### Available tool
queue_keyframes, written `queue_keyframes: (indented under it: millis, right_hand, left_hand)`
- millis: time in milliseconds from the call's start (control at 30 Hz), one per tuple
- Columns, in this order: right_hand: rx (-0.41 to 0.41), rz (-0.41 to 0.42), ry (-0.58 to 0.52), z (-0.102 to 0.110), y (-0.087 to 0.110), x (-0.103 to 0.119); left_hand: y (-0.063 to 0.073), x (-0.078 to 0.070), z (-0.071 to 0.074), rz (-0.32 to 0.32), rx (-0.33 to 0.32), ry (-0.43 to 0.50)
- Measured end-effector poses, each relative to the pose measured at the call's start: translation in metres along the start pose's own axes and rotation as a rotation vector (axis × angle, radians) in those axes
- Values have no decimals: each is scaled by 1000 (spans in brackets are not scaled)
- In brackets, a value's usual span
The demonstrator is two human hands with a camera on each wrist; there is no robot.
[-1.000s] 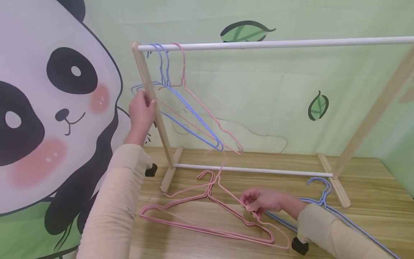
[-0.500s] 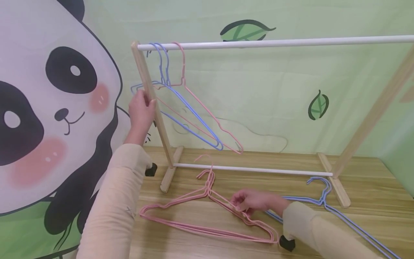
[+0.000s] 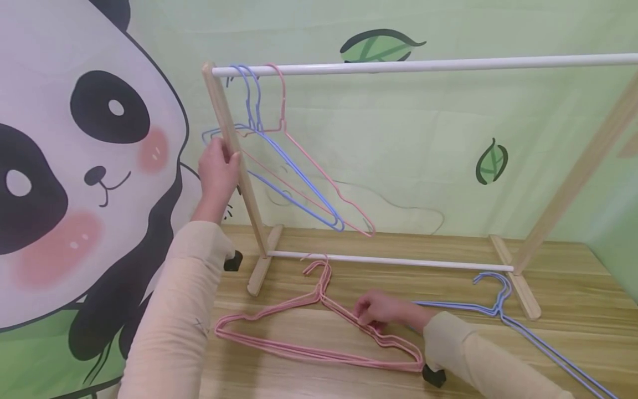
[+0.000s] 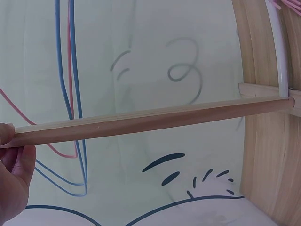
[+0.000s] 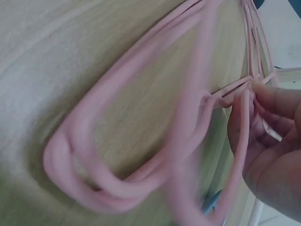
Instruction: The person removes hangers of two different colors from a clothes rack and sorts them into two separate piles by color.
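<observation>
My left hand (image 3: 218, 172) grips the left wooden post (image 3: 250, 200) of a clothes rack partway up. Thumb and fingers wrap the post (image 4: 141, 125) in the left wrist view. Low over the wooden surface, my right hand (image 3: 380, 309) pinches one arm of a pink hanger (image 5: 241, 146). That hanger lies against a stack of pink hangers (image 3: 319, 354), nearly lined up with them, hooks towards the rack. From the rack's white top bar (image 3: 423, 67) hang two blue hangers (image 3: 301, 173) and one pink hanger (image 3: 310, 159), close to the left post.
Blue hangers (image 3: 500, 311) lie on the wooden surface (image 3: 399, 382) right of my right hand, partly behind the arm. A white lower bar (image 3: 399, 260) joins the rack's feet. A panda-print backdrop (image 3: 114, 166) stands left and behind.
My right hand has brought the pink hanger down and left, from above the stack onto the other pink hangers. The left hand stays on the post.
</observation>
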State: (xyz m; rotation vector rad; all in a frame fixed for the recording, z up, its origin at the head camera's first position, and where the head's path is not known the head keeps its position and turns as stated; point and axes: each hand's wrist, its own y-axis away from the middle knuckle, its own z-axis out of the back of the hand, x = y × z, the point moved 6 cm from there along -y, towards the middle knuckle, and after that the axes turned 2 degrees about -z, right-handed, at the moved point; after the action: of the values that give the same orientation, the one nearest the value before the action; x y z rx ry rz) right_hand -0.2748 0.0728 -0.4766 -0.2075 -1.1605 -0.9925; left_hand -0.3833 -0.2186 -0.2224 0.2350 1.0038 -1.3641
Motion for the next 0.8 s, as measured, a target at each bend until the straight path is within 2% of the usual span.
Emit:
queue_keyframes:
  millis: [233, 367, 567, 800]
  right_hand:
    - [-67, -52, 35, 6, 1, -1]
    - [-89, -34, 16, 16, 2, 7]
    - [-117, 13, 36, 35, 8, 32]
    - [-221, 73, 58, 71, 16, 72]
  left_hand:
    - [1, 0, 0, -1, 0, 1]
    - [0, 0, 0, -10, -6, 0]
    - [-1, 0, 0, -8, -7, 1]
    - [-2, 0, 0, -11, -11, -1]
